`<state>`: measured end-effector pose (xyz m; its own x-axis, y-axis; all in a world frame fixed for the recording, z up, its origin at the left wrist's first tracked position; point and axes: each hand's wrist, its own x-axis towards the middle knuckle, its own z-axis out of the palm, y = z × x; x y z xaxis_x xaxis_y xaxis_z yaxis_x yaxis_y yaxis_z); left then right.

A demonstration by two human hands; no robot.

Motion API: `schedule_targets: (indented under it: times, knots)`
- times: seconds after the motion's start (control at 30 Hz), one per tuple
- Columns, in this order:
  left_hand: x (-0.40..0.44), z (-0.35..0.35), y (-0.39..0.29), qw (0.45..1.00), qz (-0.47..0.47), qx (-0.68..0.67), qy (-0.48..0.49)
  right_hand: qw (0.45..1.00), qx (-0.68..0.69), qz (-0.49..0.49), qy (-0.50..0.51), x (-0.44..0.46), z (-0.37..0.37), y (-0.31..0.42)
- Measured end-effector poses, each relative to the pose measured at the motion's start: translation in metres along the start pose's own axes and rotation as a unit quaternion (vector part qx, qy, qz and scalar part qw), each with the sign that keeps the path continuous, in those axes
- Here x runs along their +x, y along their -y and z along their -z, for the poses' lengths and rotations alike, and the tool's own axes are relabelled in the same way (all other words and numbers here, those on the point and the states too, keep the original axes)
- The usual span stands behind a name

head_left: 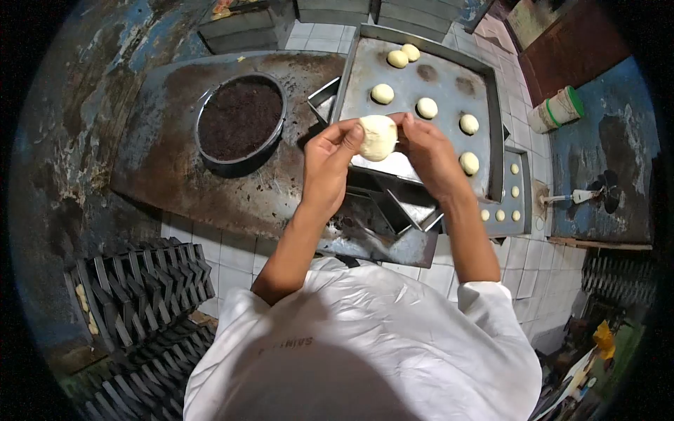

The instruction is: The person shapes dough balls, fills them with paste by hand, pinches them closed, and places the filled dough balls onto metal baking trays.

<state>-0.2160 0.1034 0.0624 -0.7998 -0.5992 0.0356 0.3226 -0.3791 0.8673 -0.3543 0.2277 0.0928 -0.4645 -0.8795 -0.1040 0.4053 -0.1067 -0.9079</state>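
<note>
A flattened piece of pale dough (379, 138) is held up in front of me, over the near edge of a large baking tray (414, 84). My left hand (328, 160) grips its left edge, thumb on the near face. At its right edge is my right hand (430, 153), closed with thumb and fingertips pinching the dough; part of those fingers is hidden. Several round dough balls, one of them a dough ball (382, 93), sit spaced out on the tray. Left of my hands, a round pan (201, 133) holds a dark brown crumbly filling (240, 118).
The pan stands on a worn, stained table (168, 168). Metal tins (404, 210) lie under the tray's near side. A second tray (505, 203) with smaller dough balls is at right. Racks of stacked metal pieces (144, 295) stand low left; a white bucket (554, 110) is far right.
</note>
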Motion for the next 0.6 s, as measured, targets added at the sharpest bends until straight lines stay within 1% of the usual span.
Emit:
schedule_targets:
  times: [0.07,0.1,0.13,0.2,0.23,0.27,0.3,0.33,0.37,0.4,0.43,0.47,0.5,0.53,0.57,0.6]
  knots:
    - [-0.009,0.006,0.003,0.998,0.017,-0.06,0.005,0.994,-0.086,0.035,-0.056,-0.008,-0.014,-0.018]
    - [-0.015,0.009,0.004,0.999,0.022,-0.039,-0.005,0.967,-0.198,0.105,-0.12,-0.008,-0.025,-0.035]
    - [-0.022,0.013,0.008,0.999,0.033,-0.039,-0.007,0.925,-0.277,0.167,-0.201,-0.006,-0.038,-0.053]
    - [-0.038,0.022,0.013,0.989,0.102,-0.11,-0.021,0.877,-0.338,0.185,-0.288,-0.011,-0.062,-0.072]
    - [-0.046,0.027,0.012,0.981,0.129,-0.143,-0.03,0.891,-0.326,0.154,-0.276,-0.012,-0.066,-0.086]
    - [-0.053,0.04,0.013,0.98,0.133,-0.143,-0.034,0.905,-0.312,0.123,-0.263,-0.013,-0.066,-0.106]
    - [-0.06,0.058,0.02,0.97,0.164,-0.178,-0.023,0.914,-0.305,0.119,-0.239,-0.015,-0.062,-0.134]
    - [-0.069,0.077,0.027,0.958,0.193,-0.214,-0.012,0.956,-0.218,0.066,-0.188,-0.015,-0.057,-0.164]
    - [-0.081,0.098,0.038,0.951,0.192,-0.241,-0.008,0.984,-0.047,-0.017,-0.169,-0.019,-0.059,-0.186]
    - [-0.09,0.107,0.039,0.95,0.193,-0.244,-0.011,0.976,0.126,-0.1,-0.144,-0.023,-0.072,-0.189]
    - [-0.098,0.117,0.038,0.935,0.221,-0.273,-0.043,0.949,0.196,-0.216,-0.118,-0.033,-0.069,-0.179]
    - [-0.104,0.126,0.037,0.918,0.246,-0.302,-0.074,0.95,0.216,-0.222,-0.045,-0.039,-0.033,-0.233]
    - [-0.108,0.138,0.038,0.912,0.239,-0.299,-0.147,0.97,0.009,-0.224,-0.089,-0.044,-0.017,-0.256]
    - [-0.108,0.151,0.033,0.912,0.229,-0.304,-0.151,0.892,-0.42,-0.119,-0.118,-0.052,-0.007,-0.275]
    - [-0.11,0.166,0.026,0.899,0.213,-0.357,-0.141,0.764,-0.633,0.007,-0.121,-0.071,0.024,-0.321]
    - [-0.113,0.182,0.019,0.882,0.196,-0.408,-0.132,0.676,-0.717,-0.129,-0.115,-0.081,0.041,-0.344]
